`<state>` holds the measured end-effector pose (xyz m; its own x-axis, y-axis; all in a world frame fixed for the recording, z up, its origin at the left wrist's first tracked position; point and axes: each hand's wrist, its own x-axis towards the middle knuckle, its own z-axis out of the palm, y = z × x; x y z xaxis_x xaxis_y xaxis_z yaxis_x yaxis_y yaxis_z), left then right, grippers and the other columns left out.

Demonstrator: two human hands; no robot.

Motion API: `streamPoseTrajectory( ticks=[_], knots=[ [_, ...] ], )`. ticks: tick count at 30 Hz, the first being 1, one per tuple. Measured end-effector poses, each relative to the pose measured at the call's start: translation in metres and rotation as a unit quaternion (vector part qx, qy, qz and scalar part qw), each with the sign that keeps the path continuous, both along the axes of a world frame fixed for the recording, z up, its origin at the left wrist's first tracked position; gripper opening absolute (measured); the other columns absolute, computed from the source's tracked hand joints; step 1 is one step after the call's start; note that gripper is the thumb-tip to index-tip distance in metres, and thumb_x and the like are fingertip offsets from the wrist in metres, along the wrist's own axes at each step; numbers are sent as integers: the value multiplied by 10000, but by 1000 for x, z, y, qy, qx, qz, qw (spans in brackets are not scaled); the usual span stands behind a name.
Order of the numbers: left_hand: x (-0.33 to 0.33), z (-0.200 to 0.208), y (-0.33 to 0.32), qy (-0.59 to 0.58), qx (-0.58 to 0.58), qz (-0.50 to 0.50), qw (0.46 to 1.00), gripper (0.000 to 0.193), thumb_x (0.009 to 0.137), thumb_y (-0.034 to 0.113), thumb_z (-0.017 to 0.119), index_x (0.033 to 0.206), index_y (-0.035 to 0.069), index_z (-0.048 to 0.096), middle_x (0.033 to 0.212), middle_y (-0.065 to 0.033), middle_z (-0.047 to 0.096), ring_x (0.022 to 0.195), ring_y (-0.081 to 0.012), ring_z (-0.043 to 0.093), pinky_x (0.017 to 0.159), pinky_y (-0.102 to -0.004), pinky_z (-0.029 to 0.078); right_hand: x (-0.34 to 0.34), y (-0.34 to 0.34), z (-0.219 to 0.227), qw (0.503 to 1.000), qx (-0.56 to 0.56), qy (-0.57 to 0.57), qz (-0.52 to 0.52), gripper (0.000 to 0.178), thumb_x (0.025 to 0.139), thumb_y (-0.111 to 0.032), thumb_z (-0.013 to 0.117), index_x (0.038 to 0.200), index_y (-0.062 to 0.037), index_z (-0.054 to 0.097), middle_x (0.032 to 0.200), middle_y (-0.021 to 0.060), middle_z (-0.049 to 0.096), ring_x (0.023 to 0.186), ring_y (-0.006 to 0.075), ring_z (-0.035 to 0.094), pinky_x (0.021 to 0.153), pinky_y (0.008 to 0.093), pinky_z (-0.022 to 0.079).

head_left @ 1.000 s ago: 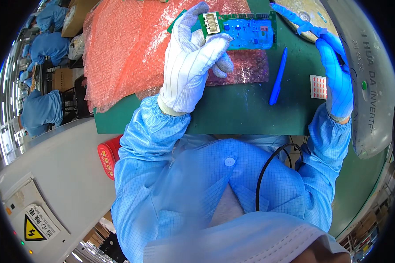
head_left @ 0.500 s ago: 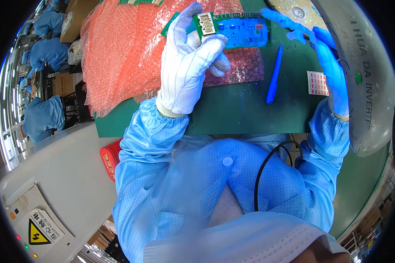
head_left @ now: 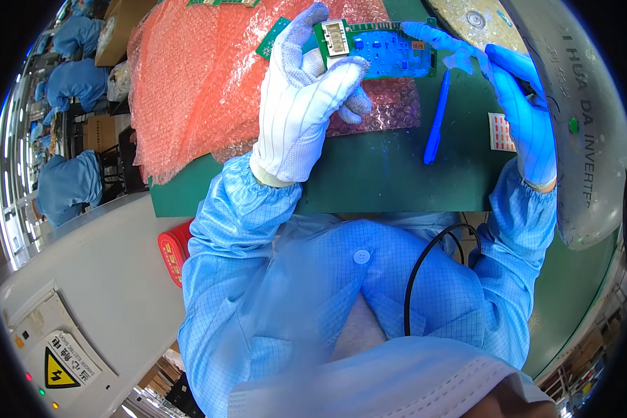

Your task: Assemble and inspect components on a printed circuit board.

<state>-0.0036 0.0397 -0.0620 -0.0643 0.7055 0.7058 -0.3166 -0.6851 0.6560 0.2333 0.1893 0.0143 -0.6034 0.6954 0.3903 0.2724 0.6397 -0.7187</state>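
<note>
Wearing a white glove, my left hand [head_left: 303, 104] grips a green circuit board [head_left: 390, 56] by its left end, beside a pale rectangular component [head_left: 336, 37]. Blue light falls across most of the board. My right hand [head_left: 512, 90], gloved and lit blue, has its index finger stretched out to the board's upper right edge; whether it touches cannot be told. Its other fingers are partly bent and hold nothing visible. A blue pen [head_left: 437, 122] lies on the green table mat [head_left: 383, 181] below the board. Another green board [head_left: 268, 40] shows partly behind my left hand.
Pink bubble wrap [head_left: 195, 83] covers the table's left part. A grey lamp housing [head_left: 582, 132] rises close beside my right hand. A sheet of red-marked stickers [head_left: 501, 132] lies near my right wrist. A black cable [head_left: 412, 279] loops before my body. A red container [head_left: 174, 254] stands below the table edge.
My left hand and the board have shifted slightly right. My right index fingertip has moved left and a little down along the board's upper edge. The pen has stayed put.
</note>
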Motion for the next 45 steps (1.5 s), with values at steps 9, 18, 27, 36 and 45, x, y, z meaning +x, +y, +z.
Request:
streamPoseTrajectory(
  ticks=[9, 18, 27, 36, 45],
  knots=[
    [51, 86, -16, -93, -459, 203, 860, 753, 853, 35, 612, 1460, 34, 166, 789, -92, 600, 597, -153, 612, 510, -236, 494, 0, -6, 2, 988, -88, -88, -86, 199, 900, -60, 622, 1091, -15, 656, 1014, 89, 654, 883, 155, 629, 777, 264, 507],
    [10, 25, 2, -74, 65, 19, 995, 649, 909, 37, 531, 1447, -18, 171, 802, -100, 599, 573, -140, 605, 493, -216, 483, -16, 18, -21, 996, 76, -49, -3, 298, 888, -65, 591, 1185, -47, 615, 1138, 140, 623, 1062, 266, 605, 906, 329, 481],
    [30, 67, -23, -101, -328, 289, 894, 678, 921, 165, 584, 1423, -66, 192, 750, -110, 602, 602, -149, 596, 545, -242, 482, -11, -37, -9, 869, 322, -367, 82, 292, 728, -88, 614, 1015, -139, 634, 704, 101, 578, 632, 303, 594, 551, 428, 472],
    [38, 72, -35, -72, -320, 183, 927, 569, 844, 125, 672, 1299, -32, 368, 961, -116, 614, 685, -145, 622, 564, -249, 519, 11, -32, -14, 986, 156, -11, 49, 202, 844, -85, 622, 1030, -15, 588, 857, 118, 651, 759, 230, 650, 685, 343, 519],
    [84, 38, -36, 123, -321, 162, 925, 625, 807, 187, 724, 1293, 1, 379, 897, -112, 593, 661, -119, 615, 555, -276, 515, 32, -57, -33, 995, -29, 84, 52, 220, 981, -136, 501, 1170, -23, 497, 1225, 130, 584, 933, 169, 613, 773, 270, 496]
  ],
)
